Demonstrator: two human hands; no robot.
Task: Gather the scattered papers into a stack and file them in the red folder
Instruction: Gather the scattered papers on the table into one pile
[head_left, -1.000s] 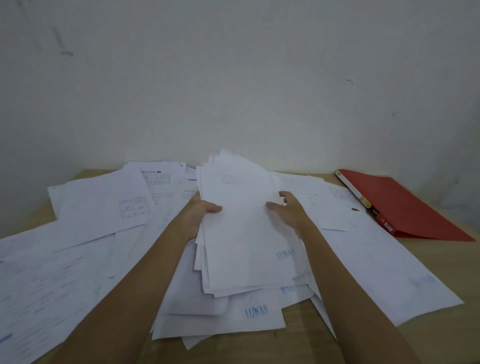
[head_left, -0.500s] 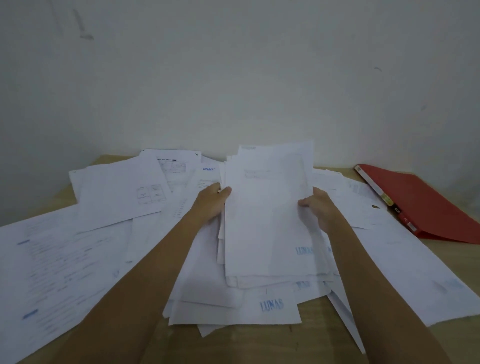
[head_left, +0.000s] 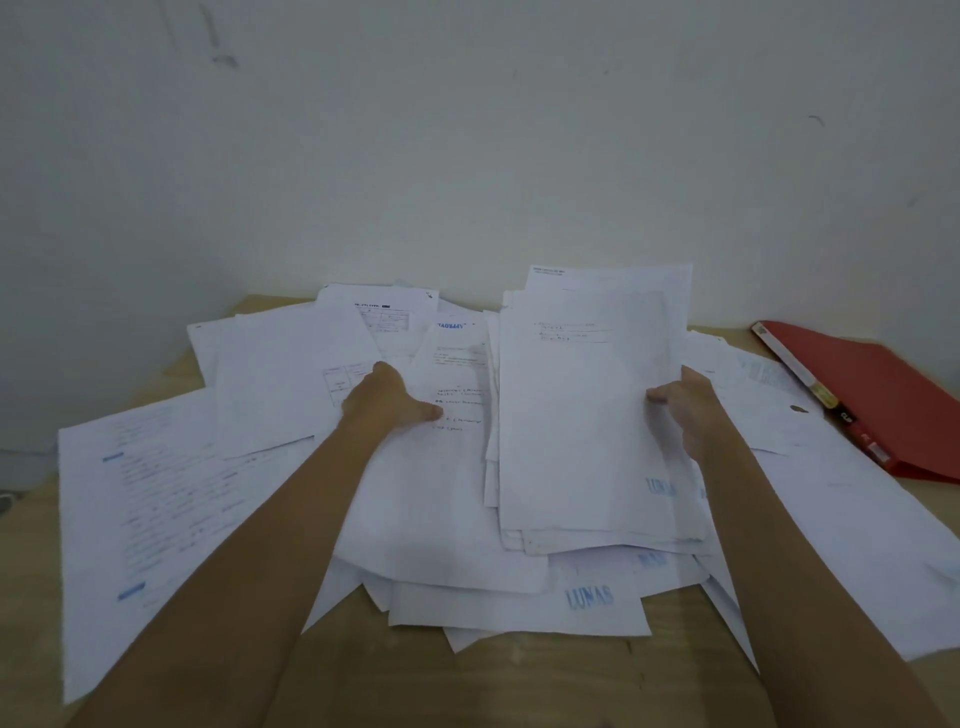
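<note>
A stack of white papers (head_left: 582, 415) is tilted up at the middle of the wooden table (head_left: 519, 680), its lower edge resting on other sheets. My right hand (head_left: 683, 415) grips the stack's right edge, with the thumb on its front. My left hand (head_left: 387, 397) is off the stack and rests on loose sheets (head_left: 291, 374) just to its left, thumb stretched out over a handwritten page (head_left: 460, 379). The red folder (head_left: 883, 395) lies shut at the far right, apart from both hands.
Scattered sheets cover most of the table: a large printed page (head_left: 156, 499) at the left, pages stamped LUNAS (head_left: 589, 597) under the stack, more sheets (head_left: 852, 525) at the right reaching the folder. A pale wall (head_left: 467, 156) rises right behind the table.
My left hand has let go of the stack's left edge and moved left onto the loose sheets. The right hand keeps hold of the stack, which has risen more upright.
</note>
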